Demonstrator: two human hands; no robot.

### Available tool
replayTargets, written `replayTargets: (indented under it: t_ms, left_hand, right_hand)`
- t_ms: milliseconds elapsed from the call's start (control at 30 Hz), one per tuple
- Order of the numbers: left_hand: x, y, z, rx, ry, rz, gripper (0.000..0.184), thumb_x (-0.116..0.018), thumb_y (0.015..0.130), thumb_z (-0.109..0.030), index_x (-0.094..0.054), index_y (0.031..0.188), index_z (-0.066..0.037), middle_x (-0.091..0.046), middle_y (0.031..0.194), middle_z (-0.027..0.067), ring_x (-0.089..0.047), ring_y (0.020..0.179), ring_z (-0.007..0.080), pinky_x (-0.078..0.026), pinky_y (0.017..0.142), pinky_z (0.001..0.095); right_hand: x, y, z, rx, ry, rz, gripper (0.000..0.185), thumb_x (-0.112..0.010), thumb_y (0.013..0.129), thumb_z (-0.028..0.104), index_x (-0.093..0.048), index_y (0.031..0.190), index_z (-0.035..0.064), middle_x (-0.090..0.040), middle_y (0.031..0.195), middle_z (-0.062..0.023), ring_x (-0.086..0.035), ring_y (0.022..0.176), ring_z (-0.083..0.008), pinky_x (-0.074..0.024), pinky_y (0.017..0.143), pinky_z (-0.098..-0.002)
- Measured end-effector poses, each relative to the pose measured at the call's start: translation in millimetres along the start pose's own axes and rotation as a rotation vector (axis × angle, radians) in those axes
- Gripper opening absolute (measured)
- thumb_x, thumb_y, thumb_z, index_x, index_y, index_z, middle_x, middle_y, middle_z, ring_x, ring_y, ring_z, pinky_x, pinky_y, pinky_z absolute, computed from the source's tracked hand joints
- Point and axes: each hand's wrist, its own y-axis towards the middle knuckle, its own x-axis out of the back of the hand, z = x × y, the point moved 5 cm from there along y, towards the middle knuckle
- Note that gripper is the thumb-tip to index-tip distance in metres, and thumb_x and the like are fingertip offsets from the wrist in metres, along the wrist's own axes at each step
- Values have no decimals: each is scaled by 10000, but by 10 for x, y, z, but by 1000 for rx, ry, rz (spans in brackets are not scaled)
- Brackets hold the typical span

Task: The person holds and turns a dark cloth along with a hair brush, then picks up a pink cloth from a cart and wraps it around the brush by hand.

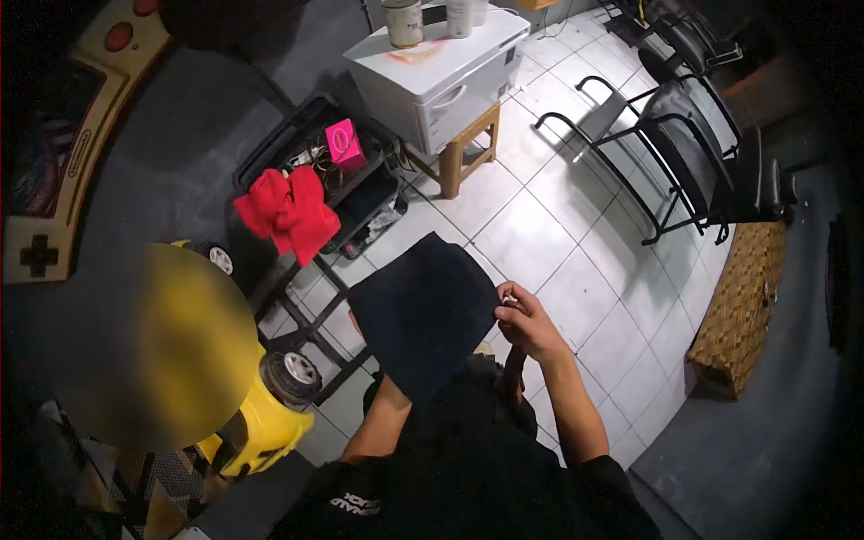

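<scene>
A black cloth (423,310) is spread out in front of my body, its top corner pointing away from me. My right hand (531,326) is closed at the cloth's right edge, with thumb and fingers pinching it. Something dark and narrow hangs just under that hand, too unclear to name. Behind the cloth is my left hand (355,326); only a sliver shows at the left edge, and its fingers are hidden. The left forearm (378,420) comes up from below.
A red cloth (290,214) drapes over a black toolbox (364,193) holding a pink box (343,146). Beyond stands a white chest (436,76) on a stool (470,151). Black chairs (679,126) and a woven box (740,310) are right; a yellow toy car (263,427) is left.
</scene>
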Motion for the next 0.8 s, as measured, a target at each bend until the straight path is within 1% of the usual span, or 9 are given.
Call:
replayTargets:
  t_ms: [100,200,333,367,467,500,600,733,800]
  left_hand:
    - [105,479,-152,-76,282,69,510,-515,873,-385,-434,1254,-56,-515,1218,113,-534,1061,260,-454,896,424]
    - [278,923,120,621,-489,-25,533,-509,870,-453,-499,1220,-52,-543,1203,115,-549,1050,276,-444,922,418]
    - [852,1348,751,948,-217,-126,365,-633,831,-263,-563,1111,-41,-615,1078,102,-600,969,255,-497,846,391]
    - [999,1464,886,957,-202,-197,313,-669,800,-159,-573,1065,-22,-618,1059,111,-604,961,251,-513,814,386]
    - [1464,1768,1388,966,-117,-195,353,-631,835,-216,-550,1142,-62,-599,1099,100,-582,979,239,-491,817,386]
    - [1470,1910,1335,846,48,-395,427,-610,851,-167,-468,1246,-88,-548,1181,118,-556,1025,254,-487,827,393]
    - [1395,2551,1241,669,178,-179,539,-614,848,-138,-381,1333,-114,-455,1279,107,-469,1142,230,-472,848,397]
    - [1619,3538,1282,205,241,-89,517,-625,836,-134,-418,1309,-106,-471,1276,70,-456,1157,213,-445,890,350]
    - [1846,3937,1405,245,183,-293,458,-591,854,-138,-440,1283,-82,-482,1283,67,-489,1125,227,-425,919,347]
  right_hand:
    - [-54,529,78,64,-49,-201,121,-560,852,31,-473,922,78,-399,601,71,-295,433,-19,-199,388,-195]
    - [-83,1014,132,136,-288,-314,133,-530,841,9,-488,958,55,-457,627,37,-355,473,-48,-277,440,-195]
    - [-72,1540,15,137,-712,-419,250,-519,796,-3,-488,1039,44,-522,663,-38,-452,546,-99,-380,533,-227]
    - [-26,1705,-68,165,-778,-438,317,-540,764,3,-489,1069,71,-540,682,-104,-491,548,-142,-411,554,-259]
    - [167,2186,-472,151,-917,-376,348,-570,744,1,-491,1072,85,-561,737,-191,-579,665,-378,-461,613,-352]
    - [206,2350,-573,70,-897,-373,361,-584,737,2,-490,1076,79,-576,767,-205,-573,758,-429,-469,650,-395]
    - [400,2969,-908,232,-941,-400,338,-515,759,-12,-536,1090,54,-508,693,-114,-472,574,-172,-409,584,-261]
    - [392,3917,-858,183,-955,-208,432,-525,687,-53,-540,1103,63,-565,793,-183,-576,693,-288,-449,675,-310]
    - [467,4441,-1032,611,-896,-209,446,-516,677,-64,-543,1103,62,-575,839,-196,-590,761,-342,-463,698,-333]
